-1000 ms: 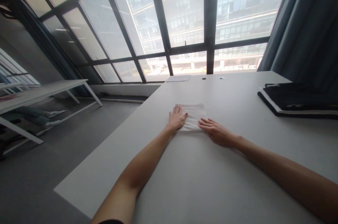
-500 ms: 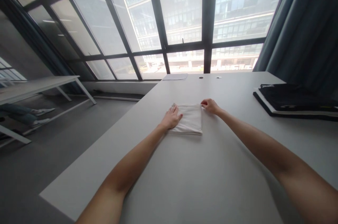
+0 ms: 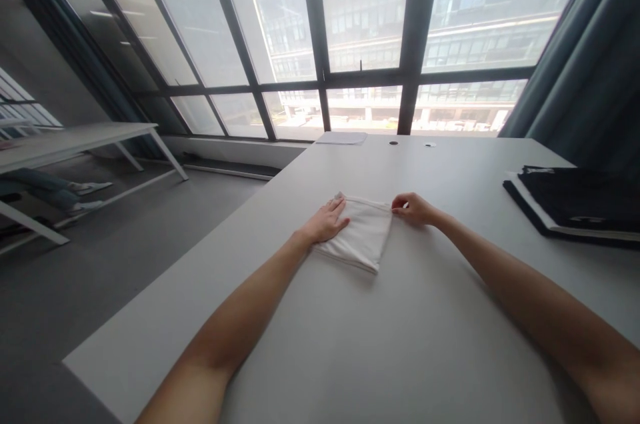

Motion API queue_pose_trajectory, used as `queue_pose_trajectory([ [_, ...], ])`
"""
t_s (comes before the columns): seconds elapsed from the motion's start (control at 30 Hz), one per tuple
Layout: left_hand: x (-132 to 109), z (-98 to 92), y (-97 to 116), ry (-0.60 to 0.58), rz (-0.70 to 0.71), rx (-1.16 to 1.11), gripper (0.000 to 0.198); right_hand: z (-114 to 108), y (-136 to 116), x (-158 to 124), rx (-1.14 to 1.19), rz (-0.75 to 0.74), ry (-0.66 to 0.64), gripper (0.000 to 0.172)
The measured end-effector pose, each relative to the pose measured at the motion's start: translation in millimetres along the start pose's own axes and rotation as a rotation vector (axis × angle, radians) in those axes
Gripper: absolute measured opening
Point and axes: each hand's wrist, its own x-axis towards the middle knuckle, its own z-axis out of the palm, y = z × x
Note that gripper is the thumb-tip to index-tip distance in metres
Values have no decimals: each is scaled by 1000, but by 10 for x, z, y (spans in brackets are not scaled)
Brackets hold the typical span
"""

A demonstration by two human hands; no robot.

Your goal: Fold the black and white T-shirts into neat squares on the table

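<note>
A white folded cloth [image 3: 367, 231] lies on the white table [image 3: 400, 344], turned a little so its near right corner points toward me. My left hand [image 3: 327, 219] rests flat across its left side, fingers stretched out, hiding that edge. A small greyish bit [image 3: 340, 195] of something shows just past those fingertips. At the cloth's far right corner, my right hand [image 3: 411, 208] pinches the fabric between thumb and fingers.
To the right lies a stack of dark and white folded fabric [image 3: 575, 204]. Paper sheets [image 3: 343, 138] and two cable holes [image 3: 393, 143] are at the table's far end. Another white table [image 3: 80, 141] stands at left, with a person's legs [image 3: 55, 191] under it.
The cloth has turned clockwise on the table, its near right corner now closer to me. My right hand still holds its far corner, and the camera view has shifted slightly.
</note>
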Motion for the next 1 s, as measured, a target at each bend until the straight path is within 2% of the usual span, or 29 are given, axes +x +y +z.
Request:
queue_pose_trajectory([
  [0.2,-18,-11,29,17,-12,-33,73,-10,-19,18,-40,15,-27,13],
  [0.4,-22,-15,28,10,-7,-32,71,-119,-36,143,-115,11,97,15],
  [0.5,-18,-1,5,-4,-6,-10,71,-131,-42,214,-151,52,101,11],
  [0.63,-11,46,-44,46,-6,-42,71,-89,-56,274,-150,88,45,8],
  [0.73,-10,75,-56,88,-23,-49,72,-32,-97,266,-155,105,96,9],
  [0.83,-10,83,-27,80,-102,-25,74,100,-231,140,-196,164,309,20],
  [0.9,-8,84,2,64,-130,-10,73,248,-392,-45,-224,176,439,22],
  [0.93,-6,85,14,60,-134,-4,73,336,-492,-166,-229,144,454,21],
  [1.0,-5,85,25,70,-143,13,71,517,-708,-440,-229,-26,381,22],
])
